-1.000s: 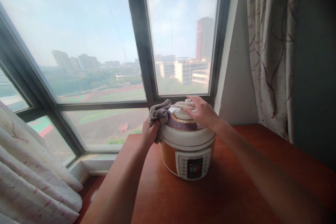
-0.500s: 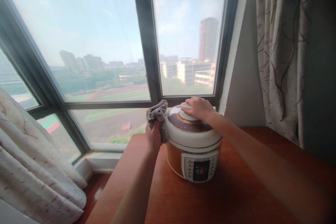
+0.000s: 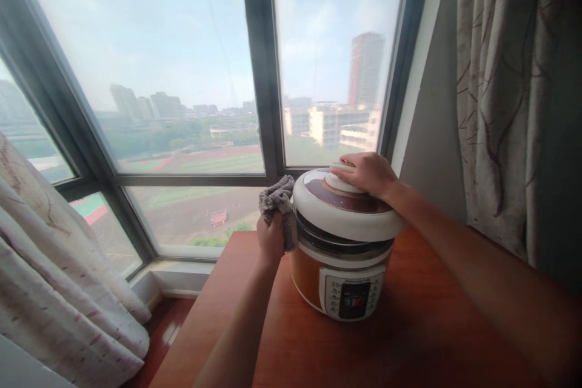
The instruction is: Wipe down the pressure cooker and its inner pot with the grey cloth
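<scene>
Left hand (image 3: pixel 270 240) balls a grey cloth (image 3: pixel 278 206) in curled fingers at the electric cooker's (image 3: pixel 344 267) nine o'clock. Right hand (image 3: pixel 370 173) clamps the lid knob (image 3: pixel 342 180), lid (image 3: pixel 348 206) raised, tilted: lid-off step. Next calls for a steady, level lift clear.

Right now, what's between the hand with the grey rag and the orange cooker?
Head view: only the grey cloth, bunched in the left hand, pressed against the orange cooker.
</scene>
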A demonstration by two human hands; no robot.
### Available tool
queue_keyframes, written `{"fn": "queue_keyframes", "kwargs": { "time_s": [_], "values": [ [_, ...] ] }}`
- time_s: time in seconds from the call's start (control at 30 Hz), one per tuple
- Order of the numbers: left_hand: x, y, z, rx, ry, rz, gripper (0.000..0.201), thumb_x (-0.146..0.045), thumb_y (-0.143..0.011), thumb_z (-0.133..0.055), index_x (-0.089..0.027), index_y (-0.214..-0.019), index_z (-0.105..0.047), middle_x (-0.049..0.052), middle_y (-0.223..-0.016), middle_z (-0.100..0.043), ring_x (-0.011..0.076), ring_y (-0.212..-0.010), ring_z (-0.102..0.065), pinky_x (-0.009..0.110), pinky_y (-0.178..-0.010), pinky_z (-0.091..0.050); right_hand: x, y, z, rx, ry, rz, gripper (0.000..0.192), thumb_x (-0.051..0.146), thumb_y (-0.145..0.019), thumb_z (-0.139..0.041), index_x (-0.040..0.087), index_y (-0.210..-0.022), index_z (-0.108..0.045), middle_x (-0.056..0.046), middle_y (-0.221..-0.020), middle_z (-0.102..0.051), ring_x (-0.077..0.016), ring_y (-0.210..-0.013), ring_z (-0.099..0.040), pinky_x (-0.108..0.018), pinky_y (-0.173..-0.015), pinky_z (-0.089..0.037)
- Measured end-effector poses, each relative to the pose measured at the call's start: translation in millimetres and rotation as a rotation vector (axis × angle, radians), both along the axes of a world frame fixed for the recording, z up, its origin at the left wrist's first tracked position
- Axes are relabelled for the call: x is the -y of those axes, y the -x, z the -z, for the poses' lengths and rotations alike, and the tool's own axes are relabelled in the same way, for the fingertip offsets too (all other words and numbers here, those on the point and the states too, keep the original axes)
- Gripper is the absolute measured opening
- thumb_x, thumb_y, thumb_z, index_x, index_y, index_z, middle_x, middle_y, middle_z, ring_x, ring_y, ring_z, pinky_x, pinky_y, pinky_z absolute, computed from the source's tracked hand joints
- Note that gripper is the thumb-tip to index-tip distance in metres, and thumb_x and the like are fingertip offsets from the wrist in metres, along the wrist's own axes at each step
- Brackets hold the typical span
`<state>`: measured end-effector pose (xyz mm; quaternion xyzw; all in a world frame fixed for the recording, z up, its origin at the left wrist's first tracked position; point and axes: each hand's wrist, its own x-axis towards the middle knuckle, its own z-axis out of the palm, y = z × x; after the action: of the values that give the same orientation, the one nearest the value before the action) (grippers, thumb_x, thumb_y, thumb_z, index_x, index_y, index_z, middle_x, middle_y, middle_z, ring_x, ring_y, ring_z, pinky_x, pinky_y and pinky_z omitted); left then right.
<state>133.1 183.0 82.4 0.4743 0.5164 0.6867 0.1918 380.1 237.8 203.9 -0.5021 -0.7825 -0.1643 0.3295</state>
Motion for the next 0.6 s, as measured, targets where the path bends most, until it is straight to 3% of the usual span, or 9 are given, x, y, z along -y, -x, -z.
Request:
{"fn": "queue_keyframes", "kwargs": {
  "time_s": [0.17, 0.3, 0.43, 0.6],
  "values": [
    [-1.1, 1.4, -0.9, -0.078, -0.012, -0.003, 0.030, -0.038, -0.082, -0.054, -0.016, -0.092, -0.071, 0.008, -0.095, -0.076, 0.0295, -0.096, -0.068, 0.037, -0.084, -0.053, 17.4, -41.9, -27.1, -0.103, -0.112, 0.052, 0.045, 0.053, -0.083, -0.072, 0.021, -0.114, -0.077, -0.008, -0.099, -0.080, -0.0280, -0.088, -0.073, -0.037, -0.079, -0.051],
    [-4.3, 4.0, 1.6, -0.160, -0.032, 0.011, 0.028, -0.035, -0.082, -0.054, -0.017, -0.094, -0.072, 0.007, -0.097, -0.076, 0.0318, -0.102, -0.069, 0.040, -0.089, -0.053, 51.4, -87.5, -31.2, -0.197, -0.126, 0.106, 0.043, 0.047, -0.083, -0.075, 0.020, -0.116, -0.076, -0.009, -0.098, -0.080, -0.0253, -0.088, -0.073, -0.034, -0.078, -0.049],
    [-7.0, 5.0, 4.9, -0.222, -0.072, 0.008, 0.028, -0.034, -0.083, -0.055, -0.018, -0.098, -0.073, 0.008, -0.104, -0.076, 0.0324, -0.108, -0.068, 0.042, -0.096, -0.051, 88.2, -140.1, -12.6, -0.255, -0.114, 0.232, 0.040, 0.051, -0.087, -0.070, 0.022, -0.115, -0.075, -0.010, -0.102, -0.080, -0.0255, -0.095, -0.075, -0.033, -0.080, -0.050],
    [-6.9, 3.4, 3.9, -0.226, -0.096, 0.004, 0.027, -0.030, -0.082, -0.056, -0.021, -0.100, -0.074, 0.008, -0.109, -0.076, 0.0320, -0.111, -0.066, 0.041, -0.099, -0.050, 116.4, -205.7, 24.3, -0.271, -0.133, 0.427, 0.057, 0.076, -0.086, -0.055, 0.028, -0.111, -0.073, -0.013, -0.104, -0.079, -0.0283, -0.097, -0.074, -0.039, -0.077, -0.050]
  ]
}}
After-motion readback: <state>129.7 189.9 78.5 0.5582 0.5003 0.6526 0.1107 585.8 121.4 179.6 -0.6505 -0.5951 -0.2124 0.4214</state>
